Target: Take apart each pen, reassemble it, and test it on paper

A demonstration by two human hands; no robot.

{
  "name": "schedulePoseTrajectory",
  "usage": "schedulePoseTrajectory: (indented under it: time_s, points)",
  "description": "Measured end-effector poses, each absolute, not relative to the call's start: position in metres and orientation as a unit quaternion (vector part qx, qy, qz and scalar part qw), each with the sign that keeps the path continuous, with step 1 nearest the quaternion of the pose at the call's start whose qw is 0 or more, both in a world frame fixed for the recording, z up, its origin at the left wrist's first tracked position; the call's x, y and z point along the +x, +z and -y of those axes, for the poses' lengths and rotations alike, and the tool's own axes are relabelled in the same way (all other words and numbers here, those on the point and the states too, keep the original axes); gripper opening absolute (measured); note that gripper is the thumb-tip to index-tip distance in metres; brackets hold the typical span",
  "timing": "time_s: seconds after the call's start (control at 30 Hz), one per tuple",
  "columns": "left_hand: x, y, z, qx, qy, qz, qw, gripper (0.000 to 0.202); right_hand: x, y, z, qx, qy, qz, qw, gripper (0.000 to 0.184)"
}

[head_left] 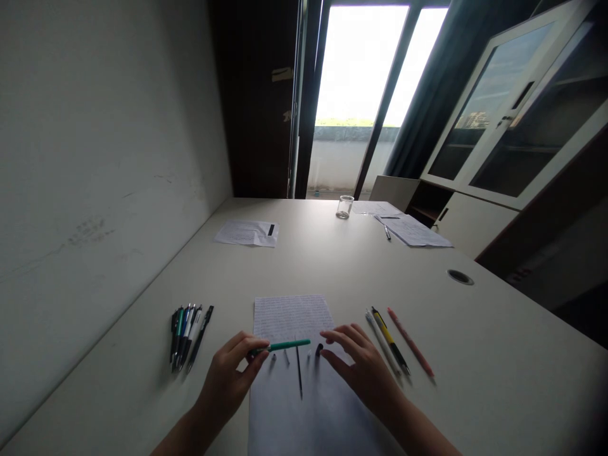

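Note:
My left hand (232,373) pinches a green pen barrel (285,346) and holds it level above a lined sheet of paper (292,316). My right hand (363,364) hovers just right of it, fingers spread, its fingertips beside a small dark pen part (318,349). On the sheet under the barrel lie a thin dark refill (299,373) and a few tiny pen pieces (286,358).
Several pens (187,335) lie in a row at the left. Three pens (396,342) lie at the right, one yellow-and-black and one red. Farther back are a glass jar (344,207), a printed sheet (247,233), papers with a pen (411,229) and a cable hole (460,277).

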State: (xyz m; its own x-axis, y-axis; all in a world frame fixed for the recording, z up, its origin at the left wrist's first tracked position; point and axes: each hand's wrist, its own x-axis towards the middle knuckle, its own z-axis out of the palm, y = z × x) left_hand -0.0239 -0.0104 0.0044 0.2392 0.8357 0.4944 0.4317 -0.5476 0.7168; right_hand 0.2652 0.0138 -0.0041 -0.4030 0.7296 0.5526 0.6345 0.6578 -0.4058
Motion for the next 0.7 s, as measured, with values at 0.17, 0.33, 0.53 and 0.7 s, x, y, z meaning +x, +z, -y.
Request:
schedulePoseTrajectory:
  time_s: [0.17,0.33,0.53,0.7]
  points:
    - [-0.021,0.008,0.012,0.762,0.456,-0.394,0.238,0.013,0.255,0.007,-0.004,-0.372,0.082,0.836,0.395,0.028]
    - [-0.021,0.004,0.013,0.768,0.449,-0.379,0.255,0.015,0.248,0.007,0.003,-0.343,0.123,0.847,0.388,0.022]
    - [-0.024,0.0,0.012,0.775,0.441,-0.388,0.234,0.012,0.251,0.011,0.006,-0.328,0.142,0.84,0.41,0.021]
    - [-0.026,-0.002,0.009,0.771,0.45,-0.39,0.226,0.011,0.252,0.016,0.005,-0.332,0.149,0.834,0.415,0.017]
